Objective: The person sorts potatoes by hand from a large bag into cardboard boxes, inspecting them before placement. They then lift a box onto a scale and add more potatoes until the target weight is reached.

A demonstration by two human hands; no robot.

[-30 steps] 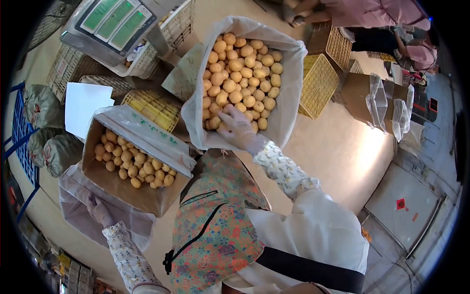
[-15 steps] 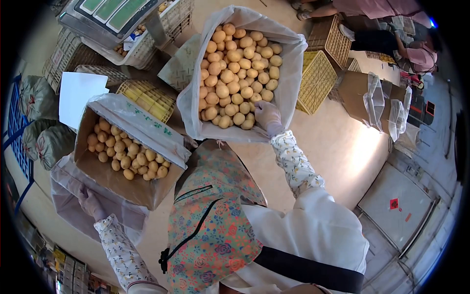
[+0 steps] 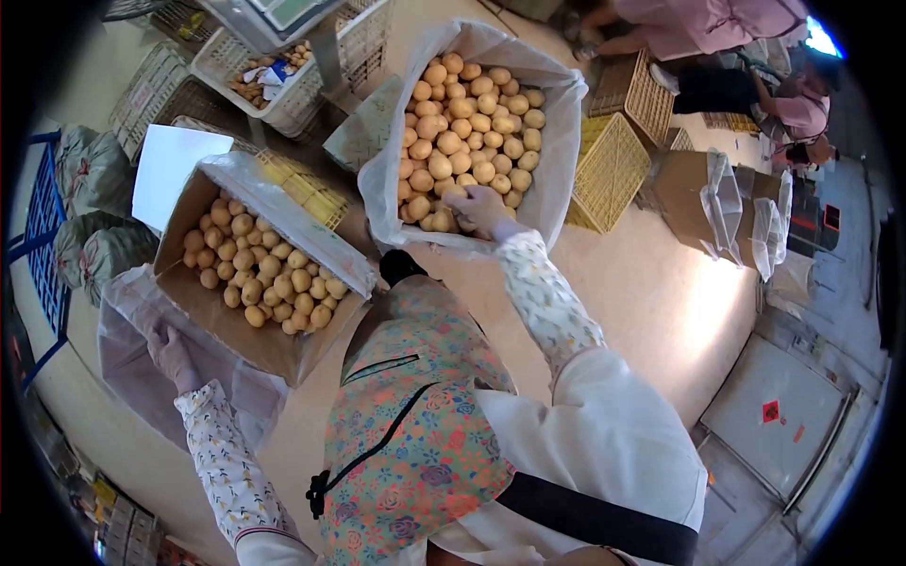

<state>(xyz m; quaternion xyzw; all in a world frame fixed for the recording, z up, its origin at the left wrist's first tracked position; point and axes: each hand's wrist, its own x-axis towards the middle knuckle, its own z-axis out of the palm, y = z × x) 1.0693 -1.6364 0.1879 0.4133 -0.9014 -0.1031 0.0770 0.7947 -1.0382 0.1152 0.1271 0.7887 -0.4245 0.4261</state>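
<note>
A white-lined box (image 3: 561, 141) full of small yellow-orange round fruit (image 3: 472, 104) stands ahead of me. My gloved right hand (image 3: 478, 209) reaches into its near end and rests on the fruit there, fingers curled; whether it holds one I cannot tell. A cardboard box (image 3: 274, 349) to my left holds a smaller layer of the same fruit (image 3: 255, 274). My gloved left hand (image 3: 170, 354) grips the clear plastic liner (image 3: 132, 377) at that box's near left corner.
A weighing scale (image 3: 274, 14) stands above a white crate (image 3: 236, 71) at top left. Yellow and tan plastic baskets (image 3: 609, 165) lie right of the full box. Sacks (image 3: 94, 203) sit far left. People in pink (image 3: 727, 38) sit at top right, by a lined carton (image 3: 727, 193).
My right hand moved from the right edge of the full box back toward its near middle, onto the fruit. My left hand stayed on the liner. The view tilted down slightly.
</note>
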